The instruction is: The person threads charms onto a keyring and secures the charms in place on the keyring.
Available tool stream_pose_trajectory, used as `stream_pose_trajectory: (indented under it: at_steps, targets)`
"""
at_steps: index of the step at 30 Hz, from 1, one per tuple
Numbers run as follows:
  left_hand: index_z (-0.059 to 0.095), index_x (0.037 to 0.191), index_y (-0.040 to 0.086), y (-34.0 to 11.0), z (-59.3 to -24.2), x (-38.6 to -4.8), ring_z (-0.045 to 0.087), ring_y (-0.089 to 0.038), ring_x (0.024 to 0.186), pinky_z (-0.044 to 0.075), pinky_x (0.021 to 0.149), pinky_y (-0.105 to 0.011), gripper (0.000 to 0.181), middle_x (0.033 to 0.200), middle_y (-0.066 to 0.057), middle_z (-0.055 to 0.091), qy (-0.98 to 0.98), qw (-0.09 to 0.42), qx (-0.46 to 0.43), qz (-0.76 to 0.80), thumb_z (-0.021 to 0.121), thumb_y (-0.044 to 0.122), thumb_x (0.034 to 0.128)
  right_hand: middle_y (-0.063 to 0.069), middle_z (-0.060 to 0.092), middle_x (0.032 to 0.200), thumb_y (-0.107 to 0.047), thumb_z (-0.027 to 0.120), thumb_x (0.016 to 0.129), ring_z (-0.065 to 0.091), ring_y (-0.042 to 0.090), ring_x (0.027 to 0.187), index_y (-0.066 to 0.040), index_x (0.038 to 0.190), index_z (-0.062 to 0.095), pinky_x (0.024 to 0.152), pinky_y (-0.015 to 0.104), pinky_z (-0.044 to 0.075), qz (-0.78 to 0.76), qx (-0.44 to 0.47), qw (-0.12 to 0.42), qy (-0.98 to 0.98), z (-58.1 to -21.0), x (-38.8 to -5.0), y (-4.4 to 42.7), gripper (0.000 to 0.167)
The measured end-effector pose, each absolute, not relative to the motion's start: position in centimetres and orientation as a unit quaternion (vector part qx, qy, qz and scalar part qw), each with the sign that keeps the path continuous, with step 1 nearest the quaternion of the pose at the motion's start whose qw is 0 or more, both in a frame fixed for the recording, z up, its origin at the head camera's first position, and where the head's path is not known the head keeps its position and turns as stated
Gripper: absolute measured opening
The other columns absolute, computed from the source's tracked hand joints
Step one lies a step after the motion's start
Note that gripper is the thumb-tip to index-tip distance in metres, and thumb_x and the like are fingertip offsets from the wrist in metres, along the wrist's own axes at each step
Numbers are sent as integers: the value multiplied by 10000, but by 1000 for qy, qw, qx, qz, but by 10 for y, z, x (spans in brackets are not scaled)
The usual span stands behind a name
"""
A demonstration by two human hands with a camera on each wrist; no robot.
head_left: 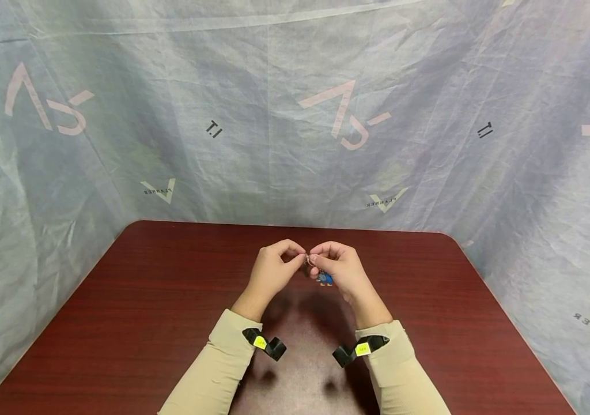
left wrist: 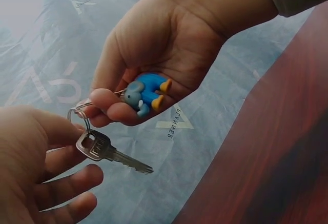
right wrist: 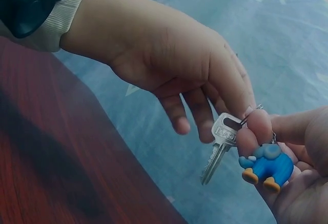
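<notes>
Above the table, my left hand [head_left: 269,272] and right hand [head_left: 345,275] meet at the fingertips. Thumb and index finger of the left hand [left wrist: 36,157] pinch the metal split ring [left wrist: 73,115], the other fingers loosely bent. From that ring hangs a silver key [left wrist: 121,157], also plain in the right wrist view, its blade [right wrist: 212,163] pointing down. The right hand [left wrist: 171,44] pinches the ring's other side. A blue elephant figure [left wrist: 147,93] with yellow feet hangs by a short chain against the right fingers; the head view shows this figure [head_left: 324,279] below them.
The dark red table [head_left: 170,300] has rounded far corners. Behind and beside it hangs a grey-blue printed cloth [head_left: 269,115]. Black wrist cameras [head_left: 274,348] are strapped over both beige sleeves [head_left: 212,369].
</notes>
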State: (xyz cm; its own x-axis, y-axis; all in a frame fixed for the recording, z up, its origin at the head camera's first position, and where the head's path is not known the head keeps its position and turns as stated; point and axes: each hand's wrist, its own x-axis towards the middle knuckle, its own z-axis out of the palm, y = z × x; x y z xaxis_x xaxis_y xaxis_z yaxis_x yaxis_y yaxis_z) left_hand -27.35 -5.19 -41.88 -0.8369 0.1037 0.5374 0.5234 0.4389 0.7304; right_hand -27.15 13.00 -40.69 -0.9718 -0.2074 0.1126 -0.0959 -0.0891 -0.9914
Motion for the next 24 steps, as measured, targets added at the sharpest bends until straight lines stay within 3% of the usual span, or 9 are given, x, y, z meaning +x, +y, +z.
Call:
stream_pose_trajectory:
  at_steps: [9, 15, 24]
  targets:
    - [738, 967, 147, -52, -417, -274, 637, -92, 759, 556, 683, -276, 99, 914, 38, 706, -814, 221, -228, -486, 770, 81, 900, 59, 681, 757, 10, 667, 941, 673, 115, 602, 51, 1013, 655, 532, 247, 537, -728, -111, 38, 675, -409, -273, 130, 84]
    - [751, 913, 157, -52, -416, -273, 625, -76, 722, 543, 646, -266, 65, 846, 63, 706, -819, 243, -219, -471, 775, 100, 896, 54, 683, 761, 12, 663, 944, 671, 114, 596, 48, 1013, 657, 516, 241, 523, -730, -112, 38, 673, -409, -273, 130, 78]
    - [758, 918, 104, -52, -417, -274, 638, -74, 707, 536, 630, -278, 55, 798, 77, 721, -821, 216, -196, -490, 779, 148, 894, 52, 679, 775, 6, 652, 956, 671, 110, 610, 93, 1048, 630, 540, 242, 534, -727, -114, 48, 676, -409, -272, 130, 128]
